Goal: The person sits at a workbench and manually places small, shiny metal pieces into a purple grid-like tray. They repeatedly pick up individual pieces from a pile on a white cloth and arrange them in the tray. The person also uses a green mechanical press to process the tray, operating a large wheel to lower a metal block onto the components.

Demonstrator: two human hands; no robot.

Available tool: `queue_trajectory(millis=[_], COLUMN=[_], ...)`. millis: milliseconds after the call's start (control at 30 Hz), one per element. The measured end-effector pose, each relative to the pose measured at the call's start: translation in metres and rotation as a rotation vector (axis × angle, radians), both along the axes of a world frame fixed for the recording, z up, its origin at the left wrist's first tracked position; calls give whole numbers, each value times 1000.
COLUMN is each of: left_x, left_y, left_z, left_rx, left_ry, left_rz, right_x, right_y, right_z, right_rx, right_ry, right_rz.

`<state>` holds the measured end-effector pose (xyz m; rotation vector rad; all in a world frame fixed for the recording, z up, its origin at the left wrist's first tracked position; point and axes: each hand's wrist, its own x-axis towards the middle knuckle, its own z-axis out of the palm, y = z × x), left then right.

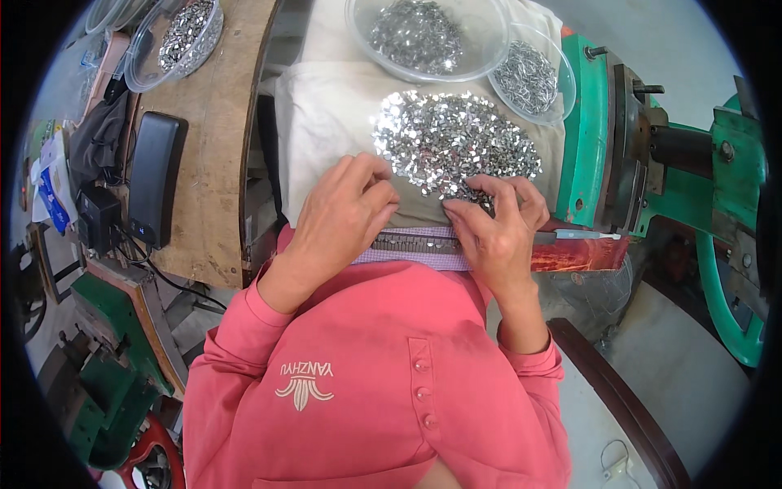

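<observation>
A spread pile of small shiny metal pieces (456,138) lies on a pale cloth (326,94) in front of me. At its near right edge, the thumb and fingers of my right hand (503,236) are bent in among the pieces; what lies between the fingertips is too small to make out. My left hand (338,216) hovers at the pile's near left side, fingers curled and thumb against them, any held piece hidden. Between both hands, close to my body, runs a narrow dark slotted strip (415,243) with small bits along it, partly behind my right hand.
Behind the pile stand a clear tub (354,41) of metal pieces and a smaller clear container (566,81) of thin metal parts. Green machinery (582,147) borders the right side. On the wooden table (216,122) at left are another tub (147,77) and a black device (155,179).
</observation>
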<state>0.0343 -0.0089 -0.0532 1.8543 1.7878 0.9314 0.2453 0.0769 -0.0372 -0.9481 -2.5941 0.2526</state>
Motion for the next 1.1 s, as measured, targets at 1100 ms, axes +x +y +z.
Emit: queue_trajectory(millis=[1100], left_x=[37], left_y=[-18], left_z=[-9], left_rx=[76], left_ry=[-8], left_rz=[-136], right_x=[40], right_y=[-29], right_z=[-1], right_rx=[-102], right_ry=[92], right_rz=[-29])
